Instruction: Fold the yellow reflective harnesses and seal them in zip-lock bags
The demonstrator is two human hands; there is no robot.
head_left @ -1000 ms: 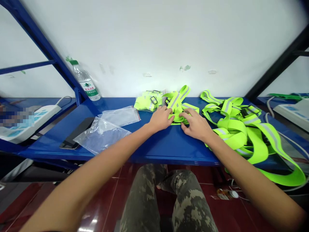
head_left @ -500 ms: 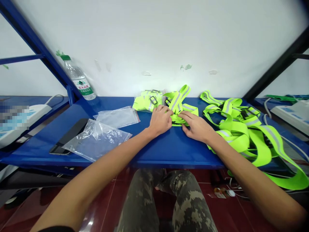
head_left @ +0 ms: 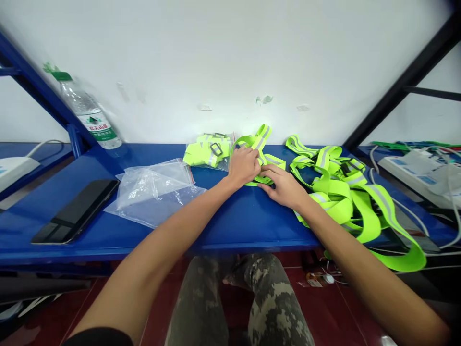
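A neon yellow reflective strap [head_left: 276,162] with a silver stripe lies in folded loops at the middle of the blue table. My left hand [head_left: 245,166] is closed over its left part, fingers curled down into the loops. From the right, my right hand [head_left: 283,185] pinches the lower folds, thumb near the table and fingers on top. The two hands nearly touch, and they hide much of the strap's middle. Just left of my left hand sits a clear bag [head_left: 209,151] with a folded yellow strap and black buckles inside.
Clear plastic bags [head_left: 154,199] lie left, beside a black phone [head_left: 75,211]. A water bottle [head_left: 94,115] leans at the back left. To the right, a tangled pile of yellow straps [head_left: 338,192] hangs over the front edge of the blue table [head_left: 248,226].
The view has turned, shifting most things left. My left hand has moved right, closer to my right hand. The front plastic bag has slid right, off the phone.
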